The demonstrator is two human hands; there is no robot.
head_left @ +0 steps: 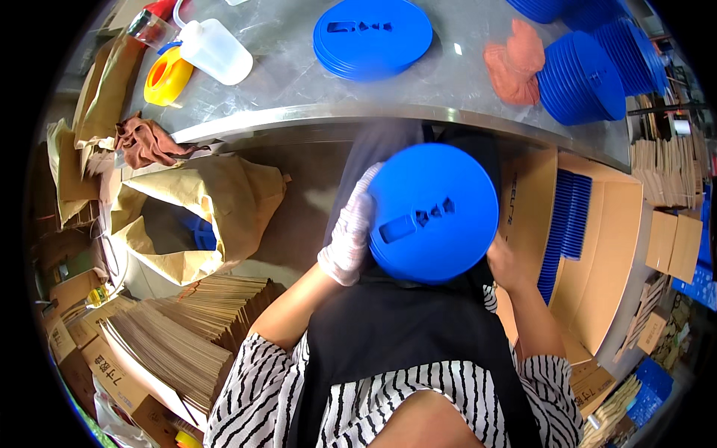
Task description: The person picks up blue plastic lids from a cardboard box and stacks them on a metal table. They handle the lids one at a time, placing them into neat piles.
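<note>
Steel table point(299, 82) | cardboard box point(612, 254) right | both hands' fingers hold blue disc point(433, 213)

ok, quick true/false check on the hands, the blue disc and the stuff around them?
1. Both hands hold one blue disc. True: left hand and right hand grip its edges.
2. The right hand wears a white glove. False: the glove is on the left hand; the right is bare.
3. Blue discs stand on edge in the cardboard box. True.
4. The steel table holds only discs. False: a white bottle and orange cloth lie there too.
</note>
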